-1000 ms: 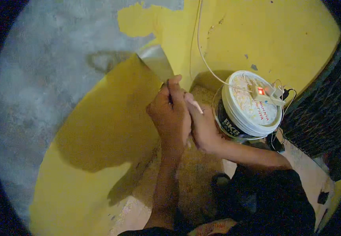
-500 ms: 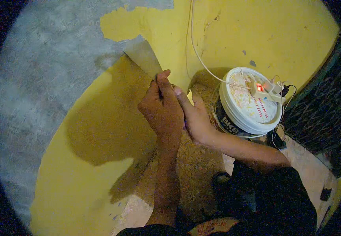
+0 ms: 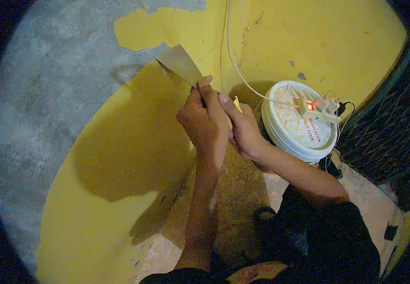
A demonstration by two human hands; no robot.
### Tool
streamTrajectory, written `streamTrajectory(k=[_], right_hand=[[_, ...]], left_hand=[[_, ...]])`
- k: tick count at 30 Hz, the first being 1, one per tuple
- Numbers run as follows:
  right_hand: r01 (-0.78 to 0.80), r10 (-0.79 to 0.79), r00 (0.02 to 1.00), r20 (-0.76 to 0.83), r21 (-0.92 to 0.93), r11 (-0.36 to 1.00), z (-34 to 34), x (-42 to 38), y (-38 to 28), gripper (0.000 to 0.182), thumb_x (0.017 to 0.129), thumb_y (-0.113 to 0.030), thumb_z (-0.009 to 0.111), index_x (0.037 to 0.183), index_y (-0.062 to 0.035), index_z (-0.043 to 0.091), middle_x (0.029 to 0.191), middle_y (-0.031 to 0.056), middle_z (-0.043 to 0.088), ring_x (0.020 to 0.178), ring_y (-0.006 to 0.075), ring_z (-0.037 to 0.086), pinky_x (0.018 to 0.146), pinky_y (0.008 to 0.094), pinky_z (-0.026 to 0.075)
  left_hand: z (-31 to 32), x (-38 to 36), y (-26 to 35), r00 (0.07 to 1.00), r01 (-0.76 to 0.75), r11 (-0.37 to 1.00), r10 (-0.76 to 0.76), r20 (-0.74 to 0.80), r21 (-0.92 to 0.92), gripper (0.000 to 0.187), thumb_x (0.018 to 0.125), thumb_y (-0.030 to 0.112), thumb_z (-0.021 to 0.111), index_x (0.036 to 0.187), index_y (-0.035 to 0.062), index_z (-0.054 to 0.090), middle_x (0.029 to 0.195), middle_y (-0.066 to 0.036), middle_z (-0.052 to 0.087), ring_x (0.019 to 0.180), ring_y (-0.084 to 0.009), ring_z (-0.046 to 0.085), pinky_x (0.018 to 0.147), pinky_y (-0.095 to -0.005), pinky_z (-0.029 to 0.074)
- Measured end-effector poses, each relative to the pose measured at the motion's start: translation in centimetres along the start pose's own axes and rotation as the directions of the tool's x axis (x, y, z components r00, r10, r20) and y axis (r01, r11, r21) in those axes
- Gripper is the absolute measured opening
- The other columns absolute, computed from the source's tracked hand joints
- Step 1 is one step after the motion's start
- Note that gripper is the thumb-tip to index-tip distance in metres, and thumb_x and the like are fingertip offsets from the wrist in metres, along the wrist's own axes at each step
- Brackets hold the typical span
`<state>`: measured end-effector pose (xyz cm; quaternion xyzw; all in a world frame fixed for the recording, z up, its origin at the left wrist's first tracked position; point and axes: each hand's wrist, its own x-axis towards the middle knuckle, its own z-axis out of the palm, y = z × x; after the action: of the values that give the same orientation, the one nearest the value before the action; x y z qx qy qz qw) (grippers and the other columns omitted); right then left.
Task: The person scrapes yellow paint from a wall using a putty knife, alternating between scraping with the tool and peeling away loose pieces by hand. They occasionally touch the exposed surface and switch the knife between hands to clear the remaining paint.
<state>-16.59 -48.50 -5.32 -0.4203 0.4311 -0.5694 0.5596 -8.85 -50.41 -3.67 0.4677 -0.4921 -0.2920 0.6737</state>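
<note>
A wide scraper with a flat metal blade (image 3: 180, 64) points up and left from my hands. Its blade's edge lies at or just over the border between yellow paint (image 3: 96, 165) and bare grey wall (image 3: 63, 85); contact is hard to tell. My left hand (image 3: 206, 116) is wrapped round the scraper near the blade, one finger lying along it. Behind it, my right hand (image 3: 245, 128) is closed on the handle, which the fingers mostly hide. A small yellow piece (image 3: 236, 104) shows by the right thumb; what it is, I cannot make out.
At the right stands a white-lidded bucket (image 3: 285, 128) with yellow flakes on top. A power strip (image 3: 316, 111) with a lit red switch and plugs rests on the lid. Its white cable (image 3: 238, 71) runs up the wall. A dark textured object (image 3: 375, 128) stands farther right.
Both hands and the scraper have shifted a little to the right and slightly up, so the blade sits farther right along the paint's border. The grip looks the same.
</note>
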Motion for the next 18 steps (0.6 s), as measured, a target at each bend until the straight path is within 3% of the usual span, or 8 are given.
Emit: streamTrajectory(k=[2,7,8,10,18], right_hand=[[0.062,-0.056,0.994,0.096,-0.055,0.997,-1.1,0.8,0.0,0.039,0.086,-0.044,0.053,0.07,-0.0076,0.054,0.053,-0.0026,0.047,0.043,0.0062,0.039,0.039,0.0224,0.028],[0.158,-0.153,0.987,0.04,-0.16,0.974,-1.9,1.3,-0.6,0.039,0.086,-0.042,0.053,0.068,-0.0077,0.055,0.052,-0.0025,0.047,0.043,0.0055,0.039,0.039,0.0223,0.028],[0.171,-0.169,0.985,0.027,-0.187,0.967,-2.0,1.5,-0.7,0.039,0.087,-0.041,0.053,0.067,-0.0077,0.056,0.052,-0.0024,0.047,0.043,0.0052,0.039,0.039,0.0222,0.028],[0.166,-0.165,0.986,0.014,-0.158,0.973,-2.2,1.7,-0.4,0.039,0.087,-0.041,0.053,0.067,-0.0074,0.056,0.052,-0.0023,0.047,0.043,0.0052,0.039,0.039,0.0224,0.028],[0.151,-0.159,0.987,-0.026,-0.185,0.971,-2.2,2.0,-0.8,0.039,0.086,-0.04,0.054,0.063,-0.0075,0.054,0.05,-0.0014,0.048,0.041,0.007,0.04,0.037,0.0232,0.027]], left_hand=[[0.6,0.1,0.0,1.0,-0.003,1.0,0.003,0.016,-0.005,0.03,0.092,0.023,0.043,0.092,0.0002,0.062,0.061,-0.007,0.057,0.052,-0.014,0.054,0.051,-0.0284,0.043],[1.6,0.4,0.3,0.997,0.061,0.983,-0.051,0.064,-0.175,0.029,0.092,0.019,0.041,0.091,-0.0029,0.059,0.058,-0.011,0.058,0.05,-0.0195,0.057,0.052,-0.0344,0.046],[1.9,0.7,0.1,0.997,0.059,0.982,-0.048,0.065,-0.177,0.029,0.092,0.019,0.041,0.091,-0.0029,0.059,0.058,-0.011,0.058,0.05,-0.0195,0.057,0.052,-0.0344,0.046],[2.5,1.0,-0.8,0.992,-0.123,0.99,0.124,0.008,-0.062,0.03,0.093,0.019,0.039,0.091,-0.0024,0.059,0.056,-0.011,0.057,0.046,-0.0191,0.055,0.047,-0.0341,0.044],[2.7,1.3,-0.5,0.998,-0.056,0.993,0.059,0.027,-0.1,0.031,0.094,0.02,0.037,0.09,-0.0016,0.059,0.054,-0.01,0.056,0.04,-0.0164,0.051,0.041,-0.0316,0.041]])
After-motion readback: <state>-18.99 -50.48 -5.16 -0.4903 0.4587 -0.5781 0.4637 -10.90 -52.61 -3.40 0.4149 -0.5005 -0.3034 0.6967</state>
